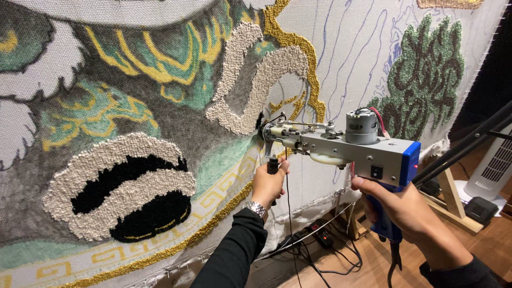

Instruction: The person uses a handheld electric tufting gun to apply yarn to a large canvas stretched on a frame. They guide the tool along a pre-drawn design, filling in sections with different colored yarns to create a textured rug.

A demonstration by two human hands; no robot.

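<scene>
Grey tufting gun presses its needle into stretched backing cloth at frame centre. Left hand is clenched around the front grip and right hand is wrapped around the blue rear handle, steadying it.

a tufting gun is held up against the cloth, its needle end touching the weave just beside a cream tufted loop. the right hand grips the blue handle under the grey body; the left hand is closed round the small black front grip, a watch on that wrist. both sleeves are black. lower left sits a cream patch with black inside, and a gold border runs below it. a green tufted shape stands at upper right. cables lie on the wood floor, a white fan at far right.
</scene>
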